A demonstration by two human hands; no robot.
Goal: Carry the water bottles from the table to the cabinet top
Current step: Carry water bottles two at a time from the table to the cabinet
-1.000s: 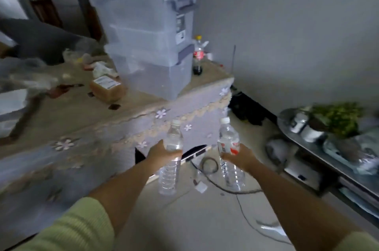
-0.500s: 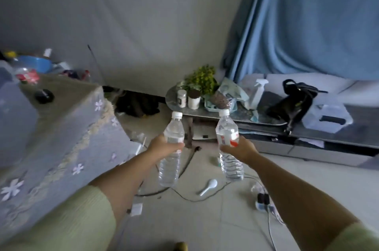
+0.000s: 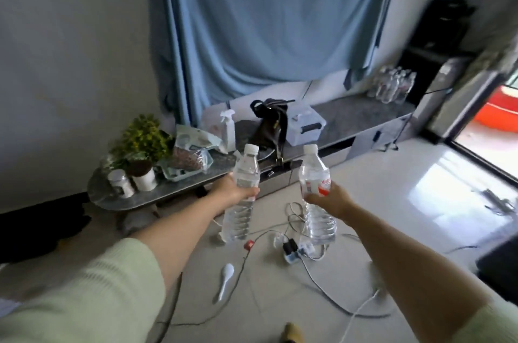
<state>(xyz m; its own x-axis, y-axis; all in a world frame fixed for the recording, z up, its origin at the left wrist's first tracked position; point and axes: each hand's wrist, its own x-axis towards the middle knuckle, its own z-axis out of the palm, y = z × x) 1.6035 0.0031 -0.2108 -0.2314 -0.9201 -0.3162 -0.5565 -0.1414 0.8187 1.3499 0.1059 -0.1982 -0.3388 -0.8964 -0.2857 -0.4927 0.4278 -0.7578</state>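
Observation:
My left hand [image 3: 231,190] grips a clear water bottle [image 3: 243,174] with a white cap around its middle, held upright. My right hand [image 3: 329,198] grips a second clear bottle [image 3: 315,174] with a red and white label, also upright. Both are held out over the floor in front of me. Ahead runs a long low cabinet with a grey stone top [image 3: 356,114]. Several more water bottles [image 3: 392,85] stand grouped on its far right end.
On the cabinet top stand a plant [image 3: 143,138], jars, a snack bag, a spray bottle [image 3: 228,127], a black handbag [image 3: 273,124] and a clear lidded box [image 3: 307,125]. Cables, a power strip [image 3: 294,248] and a white spoon [image 3: 225,279] lie on the floor. A blue curtain hangs behind.
The view has swung right, away from the cloth-covered table, so the whole low cabinet and its far-end bottles now show. Both hands still hold their bottles out front.

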